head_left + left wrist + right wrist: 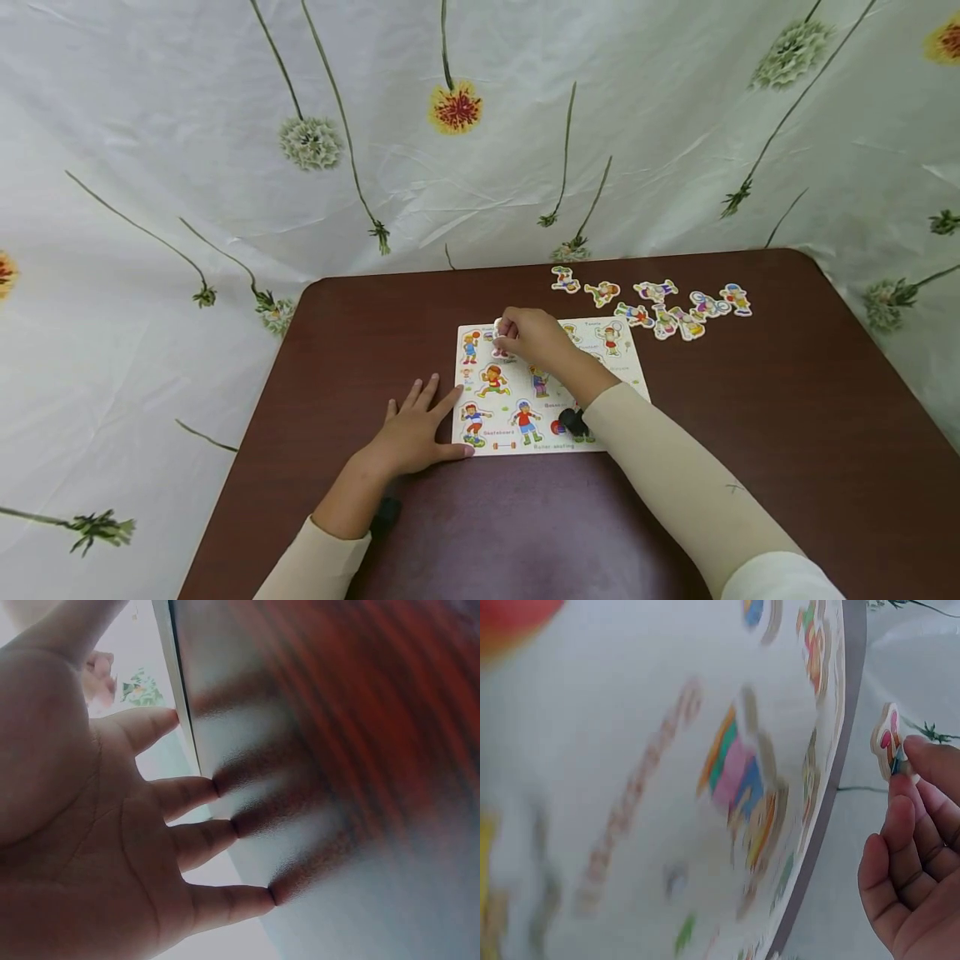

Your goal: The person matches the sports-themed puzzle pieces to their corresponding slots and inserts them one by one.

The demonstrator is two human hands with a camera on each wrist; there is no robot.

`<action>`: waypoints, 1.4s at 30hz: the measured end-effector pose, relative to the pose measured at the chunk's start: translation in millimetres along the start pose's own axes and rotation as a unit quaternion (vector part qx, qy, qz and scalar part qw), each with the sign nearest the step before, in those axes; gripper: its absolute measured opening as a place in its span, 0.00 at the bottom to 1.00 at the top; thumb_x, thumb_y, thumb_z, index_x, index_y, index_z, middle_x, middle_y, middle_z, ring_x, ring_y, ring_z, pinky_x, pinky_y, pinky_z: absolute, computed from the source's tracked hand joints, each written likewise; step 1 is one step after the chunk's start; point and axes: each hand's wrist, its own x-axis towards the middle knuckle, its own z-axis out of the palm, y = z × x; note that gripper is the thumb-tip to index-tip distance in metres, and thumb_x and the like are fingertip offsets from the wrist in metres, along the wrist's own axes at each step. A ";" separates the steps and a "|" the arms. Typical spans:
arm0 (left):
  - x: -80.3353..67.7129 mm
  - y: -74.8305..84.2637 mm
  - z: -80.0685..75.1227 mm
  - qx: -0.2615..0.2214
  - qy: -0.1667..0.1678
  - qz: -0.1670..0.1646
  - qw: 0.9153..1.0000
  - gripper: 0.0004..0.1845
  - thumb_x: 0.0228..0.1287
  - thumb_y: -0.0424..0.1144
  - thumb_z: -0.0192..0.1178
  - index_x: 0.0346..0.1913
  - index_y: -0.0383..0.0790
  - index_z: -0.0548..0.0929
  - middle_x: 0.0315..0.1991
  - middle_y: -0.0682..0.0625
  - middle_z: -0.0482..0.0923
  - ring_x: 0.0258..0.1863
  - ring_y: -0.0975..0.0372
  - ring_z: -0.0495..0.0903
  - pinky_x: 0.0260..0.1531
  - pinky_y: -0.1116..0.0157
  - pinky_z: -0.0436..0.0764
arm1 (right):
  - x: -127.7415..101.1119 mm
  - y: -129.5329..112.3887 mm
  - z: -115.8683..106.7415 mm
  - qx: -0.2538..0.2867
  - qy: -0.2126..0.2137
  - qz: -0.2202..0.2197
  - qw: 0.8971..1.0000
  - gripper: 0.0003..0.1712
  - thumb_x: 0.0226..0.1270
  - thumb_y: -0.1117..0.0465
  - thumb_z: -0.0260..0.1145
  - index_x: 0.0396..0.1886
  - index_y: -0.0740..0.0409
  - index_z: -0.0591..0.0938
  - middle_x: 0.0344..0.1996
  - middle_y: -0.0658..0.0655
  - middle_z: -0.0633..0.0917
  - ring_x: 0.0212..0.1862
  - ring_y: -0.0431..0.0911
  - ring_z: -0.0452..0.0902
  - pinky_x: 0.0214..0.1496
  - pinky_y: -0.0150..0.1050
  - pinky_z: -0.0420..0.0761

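Observation:
Between its thumb and fingertips my right hand [534,337] pinches a small puzzle piece [889,739] with a printed figure and pale edges. It is over the upper left part of a white puzzle board [498,417], which shows printed sports figures and words. At the board's lower left corner, my left hand [411,433] lies with fingers spread on the table and its thumb at the corner. In the left wrist view its fingertips touch the glossy tabletop [315,900] beside the board's edge. My right forearm hides part of the board's middle and right.
Several loose figure pieces [664,322] lie scattered beyond the board's upper right corner. The dark brown table [360,350] meets a flower-printed cloth [510,150] at its far side. Small black devices [573,422] sit at both wrists.

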 end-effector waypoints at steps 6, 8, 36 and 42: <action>-2.1 0.6 -0.3 -0.008 0.003 0.004 1.000 0.51 0.58 0.67 0.67 0.81 0.56 0.57 0.83 0.38 0.42 0.82 0.40 0.40 0.70 0.26 0.46 | 10.7 -11.7 18.3 0.012 0.013 -0.004 1.000 0.09 0.69 0.56 0.70 0.34 0.52 0.79 0.27 0.49 0.82 0.27 0.40 0.73 0.30 0.31 0.71; -2.6 0.7 -0.4 -0.007 0.004 0.006 1.000 0.51 0.58 0.67 0.67 0.81 0.56 0.57 0.83 0.38 0.42 0.82 0.40 0.40 0.70 0.26 0.46 | 13.8 -14.6 23.2 0.007 0.014 -0.008 1.000 0.09 0.69 0.56 0.70 0.34 0.52 0.79 0.27 0.49 0.82 0.27 0.40 0.73 0.30 0.31 0.71; -4.4 -0.8 -0.9 -0.005 0.002 0.006 1.000 0.51 0.58 0.67 0.67 0.81 0.55 0.57 0.83 0.37 0.43 0.82 0.39 0.41 0.69 0.26 0.47 | 38.8 -32.6 45.7 -0.050 -0.073 0.023 0.996 0.05 0.73 0.58 0.65 0.38 0.54 0.80 0.33 0.53 0.84 0.32 0.44 0.75 0.34 0.33 0.72; -4.0 -0.9 -0.5 -0.003 0.004 0.010 1.000 0.51 0.58 0.67 0.66 0.81 0.55 0.57 0.83 0.37 0.43 0.82 0.39 0.41 0.69 0.25 0.47 | 35.5 -30.9 45.6 -0.037 -0.067 0.022 0.997 0.04 0.73 0.59 0.65 0.41 0.55 0.81 0.33 0.53 0.84 0.33 0.44 0.75 0.38 0.34 0.73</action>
